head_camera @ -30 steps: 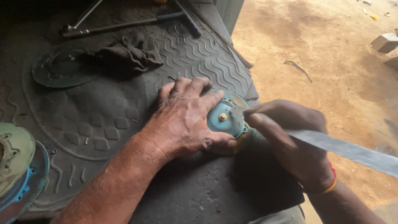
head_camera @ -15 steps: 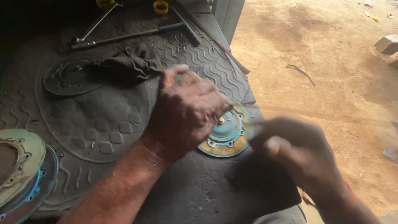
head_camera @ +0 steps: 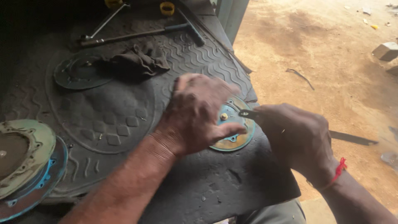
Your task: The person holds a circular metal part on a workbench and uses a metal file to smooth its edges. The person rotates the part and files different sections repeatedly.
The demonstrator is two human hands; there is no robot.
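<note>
**Two hands on a round plate at the mat's right edge**

The left hand [head_camera: 199,114] lies knuckles-up over a round metal plate [head_camera: 234,135] with a teal face and a rusty yellowed rim, fingers curled loosely over its left half and the thumb stretched along its lower edge. A small brass-coloured stud [head_camera: 224,116] shows at the plate's centre, just beside the fingers. The plate rests flat on the black ribbed rubber mat [head_camera: 124,116], close to the mat's right edge, where the mat drops off toward sandy ground [head_camera: 315,49].

The right hand [head_camera: 296,139] is closed around a thin dark metal tool [head_camera: 245,113] whose tip reaches the plate's upper right rim (what kind of tool cannot be told from here). A red thread [head_camera: 339,169] circles that wrist. Behind the hand a long flat blade [head_camera: 352,138] lies over the ground.

Toward the mat's far edge sit a dark round disc [head_camera: 76,74] and a crumpled dark rag [head_camera: 139,60] touching it, with a long-handled hammer [head_camera: 141,34] beyond them. At the mat's left near corner, two larger round plates [head_camera: 25,166] are stacked, the upper pale green, the lower edged in blue.
</note>
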